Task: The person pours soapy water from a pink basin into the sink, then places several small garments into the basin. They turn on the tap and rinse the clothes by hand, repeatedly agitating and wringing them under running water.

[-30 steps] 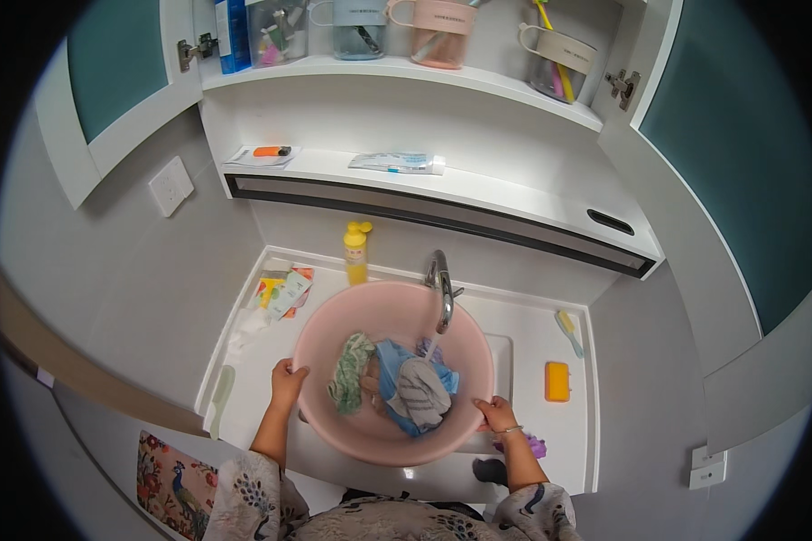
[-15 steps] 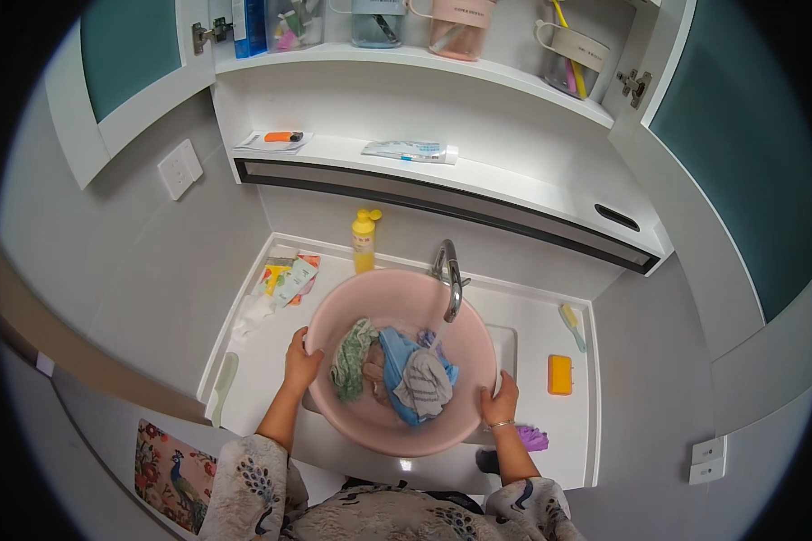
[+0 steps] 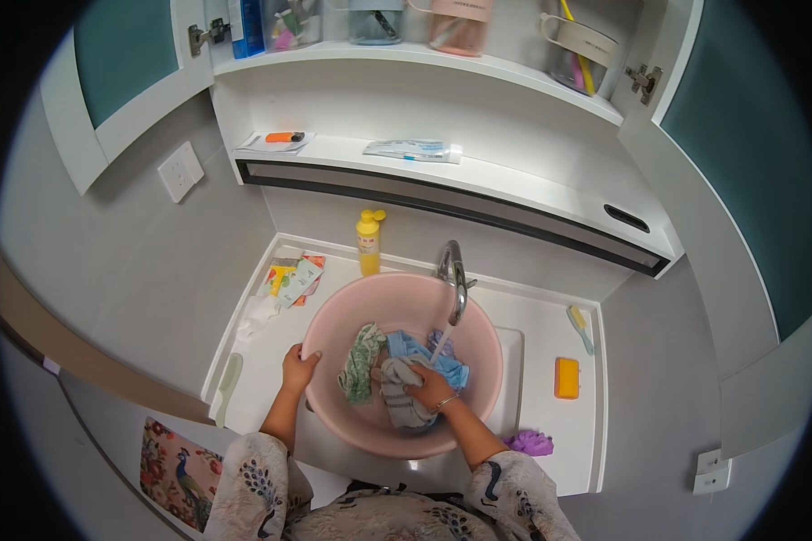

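Note:
A pink basin [image 3: 334,311] rests over the sink beneath the chrome faucet [image 3: 457,279], and water runs from the spout into it. My left hand [image 3: 299,368] grips the basin's left rim. Inside the basin, my right hand [image 3: 430,389] is closed on a grey striped cloth [image 3: 404,410]. A green patterned cloth [image 3: 361,365] lies left of it. Behind and to the right are a blue cloth [image 3: 451,370] and a bit of purple cloth [image 3: 439,343]. The right fingertips are partly hidden in the folds.
A yellow bottle [image 3: 368,243] stands behind the basin. On the right are a yellow-orange sponge [image 3: 566,378], a small brush [image 3: 580,328] and a purple mesh puff [image 3: 530,443]. Packets [image 3: 296,278] and a pale green comb-like item [image 3: 229,388] lie left. Above hangs an open cabinet [image 3: 361,99].
My right hand has left the basin's right rim and reached in, taking hold of the grey striped cloth, which has shifted left and toward me. My left hand stays on the rim.

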Action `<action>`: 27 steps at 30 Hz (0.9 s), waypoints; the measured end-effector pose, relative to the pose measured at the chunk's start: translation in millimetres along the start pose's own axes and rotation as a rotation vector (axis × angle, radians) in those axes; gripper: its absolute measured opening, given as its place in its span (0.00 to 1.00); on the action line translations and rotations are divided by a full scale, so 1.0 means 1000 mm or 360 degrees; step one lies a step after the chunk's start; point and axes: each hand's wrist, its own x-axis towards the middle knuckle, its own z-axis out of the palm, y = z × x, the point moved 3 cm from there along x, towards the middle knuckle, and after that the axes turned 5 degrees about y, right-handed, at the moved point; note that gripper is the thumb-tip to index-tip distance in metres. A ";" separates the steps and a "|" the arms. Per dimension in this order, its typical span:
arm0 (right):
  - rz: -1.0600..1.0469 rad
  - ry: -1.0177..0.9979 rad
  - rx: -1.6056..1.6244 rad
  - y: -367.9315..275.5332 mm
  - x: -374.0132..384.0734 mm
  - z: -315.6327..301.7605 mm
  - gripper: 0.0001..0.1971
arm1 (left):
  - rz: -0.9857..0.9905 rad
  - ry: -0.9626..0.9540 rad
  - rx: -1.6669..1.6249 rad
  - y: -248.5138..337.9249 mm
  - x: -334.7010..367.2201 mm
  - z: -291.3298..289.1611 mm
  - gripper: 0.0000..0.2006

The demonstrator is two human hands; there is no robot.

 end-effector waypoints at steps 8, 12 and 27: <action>0.0358 0.0161 0.0300 0.060 0.058 -0.032 0.14 | 0.0075 0.0142 0.0200 0.019 -0.011 -0.009 0.25; 0.0406 0.0320 0.0746 0.080 0.077 -0.019 0.08 | 0.0102 0.0150 0.0457 0.046 -0.018 -0.009 0.28; 0.0018 -0.0283 -0.0194 0.023 0.025 0.014 0.40 | 0.0979 -0.0026 0.0664 0.118 -0.040 0.019 0.23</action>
